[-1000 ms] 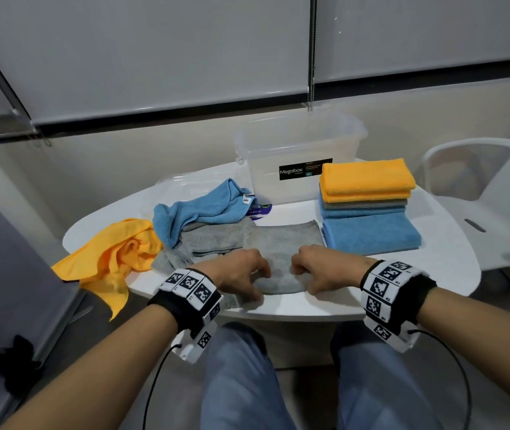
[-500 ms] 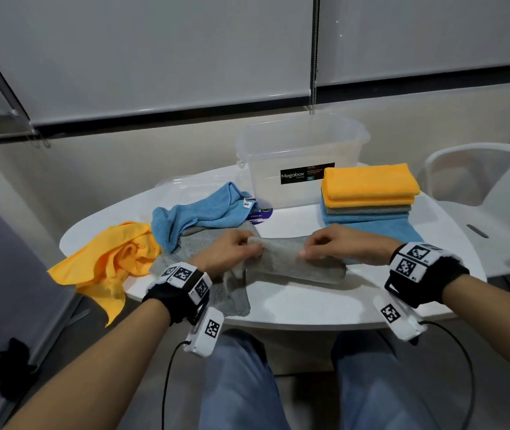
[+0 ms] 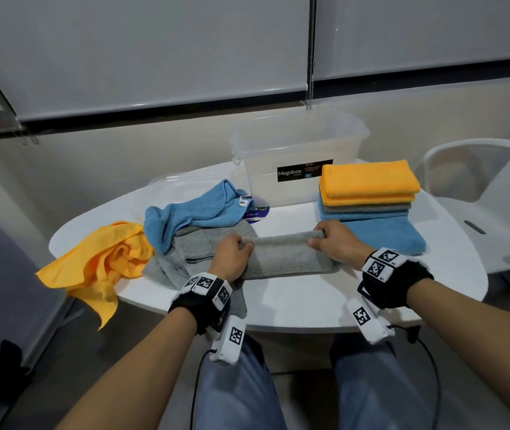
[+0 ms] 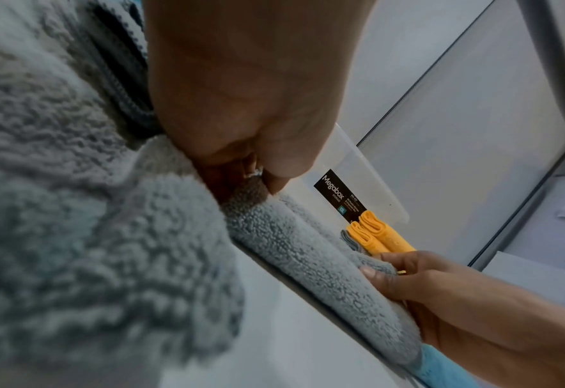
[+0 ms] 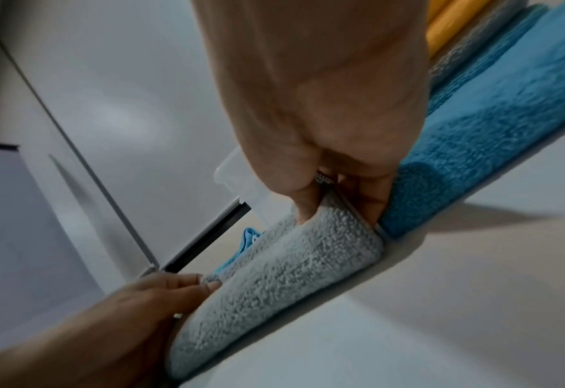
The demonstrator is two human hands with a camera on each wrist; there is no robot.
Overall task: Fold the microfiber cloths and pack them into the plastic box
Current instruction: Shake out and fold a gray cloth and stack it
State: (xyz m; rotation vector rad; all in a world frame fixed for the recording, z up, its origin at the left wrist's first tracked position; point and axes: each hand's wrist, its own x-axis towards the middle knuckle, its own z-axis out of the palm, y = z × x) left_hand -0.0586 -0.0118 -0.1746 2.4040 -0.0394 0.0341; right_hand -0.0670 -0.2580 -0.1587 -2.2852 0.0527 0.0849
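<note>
White desk (image 3: 309, 305) under both grips. Clear Megabox plastic box (image 3: 297, 156) beyond grips, no cloth visible inside. Grey microfiber cloth (image 3: 284, 259) half-folded between grips: left hand (image 3: 232, 252) and right hand (image 3: 337, 240) pinch far edge. Risk: uneven pull skews fold; loose grey cloth beneath left grip may drag along.

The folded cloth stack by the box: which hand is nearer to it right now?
Right. The right hand pinches the gray cloth at its end just in front of the folded stack; the left hand grips the cloth's opposite end, farther away.
</note>
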